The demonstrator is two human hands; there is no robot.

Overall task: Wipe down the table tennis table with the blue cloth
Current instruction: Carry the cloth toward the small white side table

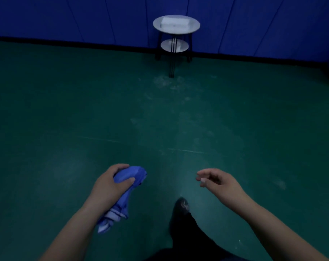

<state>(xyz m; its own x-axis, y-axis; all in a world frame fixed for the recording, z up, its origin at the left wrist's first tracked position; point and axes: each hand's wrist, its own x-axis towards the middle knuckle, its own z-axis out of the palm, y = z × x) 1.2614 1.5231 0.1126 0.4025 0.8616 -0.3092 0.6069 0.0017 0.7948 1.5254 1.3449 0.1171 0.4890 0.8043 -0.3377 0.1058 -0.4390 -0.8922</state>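
My left hand (111,183) grips the blue cloth (130,176), bunched in the fist, with a striped end (111,217) hanging below the wrist. My right hand (218,180) hovers at the same height to the right, fingers loosely curled and holding nothing. Both hands are above the green floor. No table tennis table is in view.
A small round two-tier side table (193,29) stands against the blue wall (65,16) straight ahead, with a white box (175,22) on top. Green floor (160,113) stretches between me and it. My dark shoe and trouser leg (182,217) show below.
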